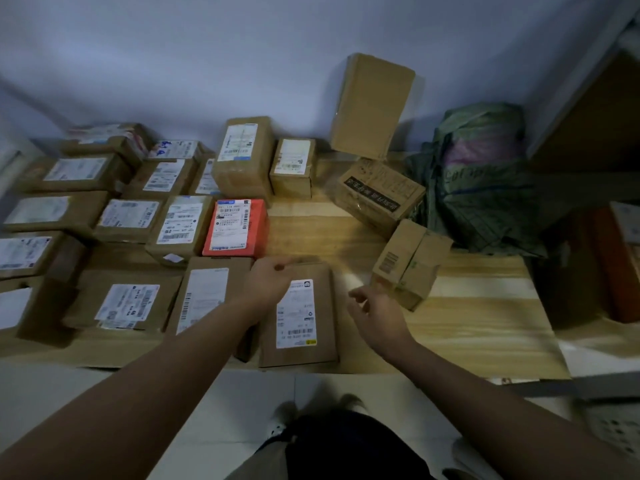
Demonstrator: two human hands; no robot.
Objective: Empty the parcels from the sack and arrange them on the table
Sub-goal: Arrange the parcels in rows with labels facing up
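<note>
A flat brown parcel (304, 344) with a white label lies at the front of the wooden table (485, 323). My left hand (268, 284) rests over its far left corner, fingers loosely curled. Just right of that parcel, my right hand (377, 315) hovers with relaxed fingers and holds nothing. Several labelled brown parcels (128, 303) lie in rows on the left, with a red parcel (235, 227) among them. The green sack (481, 188) slumps at the back right, something pink showing at its top. Loose boxes (410, 263) lie tumbled beside it.
A tall brown box (372, 105) leans against the pale wall above a box with black tape (379, 195). Shelving (606, 140) with more goods stands at the right. Bare table wood shows at front right. My legs and the tiled floor (242, 403) are below.
</note>
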